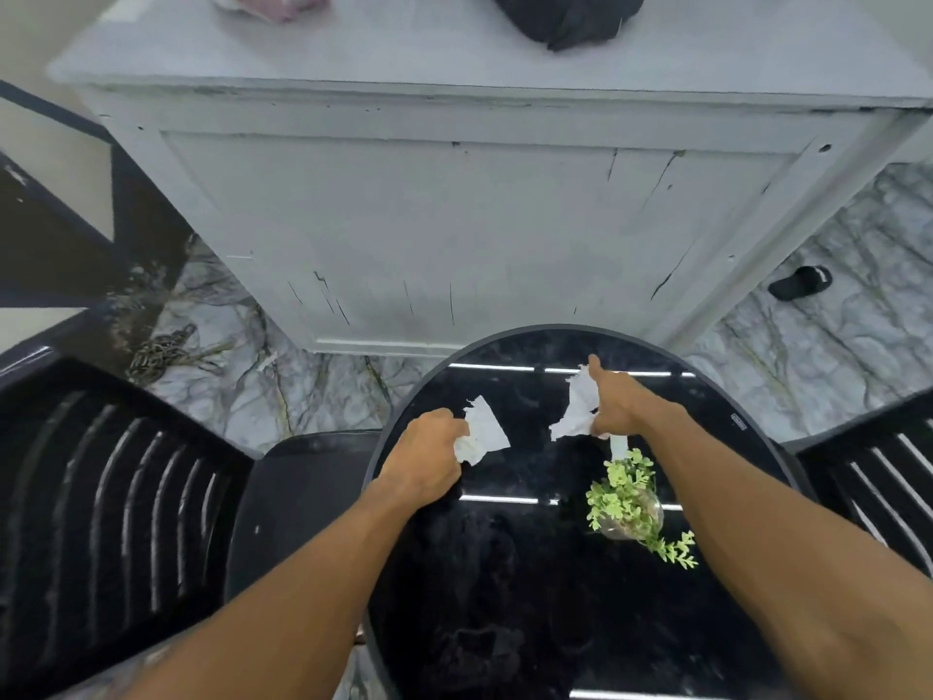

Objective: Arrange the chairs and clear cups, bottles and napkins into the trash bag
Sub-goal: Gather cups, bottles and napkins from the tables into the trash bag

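Each hand has a napkin. My left hand [429, 449], at the middle of the frame over the round black bench [530, 573], is curled round the crumpled end of the left napkin [485, 430]. The napkin's free, torn edge fans out of my fist toward the upper right. My right hand [618, 407], just right of it, pinches the right napkin [576, 409] with one finger stretched toward the top of the frame. That sheet's long axis runs nearly up and down the frame, with its lower corner hanging to the left. I judge both to be thin, limp paper that is nearly weightless and tears easily, so bunching each in the fist suits better than holding a corner. They hang just above the bench, near the green plant [628, 505] in its glass vase. A dark bag [565, 17] lies on the white cabinet [454, 219] at the top of the frame, and I cannot tell whether it is the trash bag. Black chairs stand at the lower left [101, 497] and at the right edge [878, 472].
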### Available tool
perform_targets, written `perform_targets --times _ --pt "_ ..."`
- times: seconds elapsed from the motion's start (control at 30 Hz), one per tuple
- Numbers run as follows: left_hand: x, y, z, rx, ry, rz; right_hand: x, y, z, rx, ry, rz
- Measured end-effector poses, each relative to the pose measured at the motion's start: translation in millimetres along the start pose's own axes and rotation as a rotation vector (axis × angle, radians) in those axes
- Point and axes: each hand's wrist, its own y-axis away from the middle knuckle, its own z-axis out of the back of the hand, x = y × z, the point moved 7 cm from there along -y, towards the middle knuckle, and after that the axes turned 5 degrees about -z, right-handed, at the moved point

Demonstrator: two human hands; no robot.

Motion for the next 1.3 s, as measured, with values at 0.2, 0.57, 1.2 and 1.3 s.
perform_targets --times 0.2,0.57,1.2,1.3 --pt "5 3 -5 0.012 0.019 0.029 10 -8 11 -0.172 0.066 -0.006" --pt "9 7 54 -0.166 0.163 0.031 107 31 23 -0.137 -0.219 0.148" --pt "260 399 268 -0.722 0.149 0.441 592 239 -97 -0.19 -0.14 0.786" --pt "312 489 271 -0.777 0.176 0.563 667 270 -157 -0.089 -0.055 0.844"
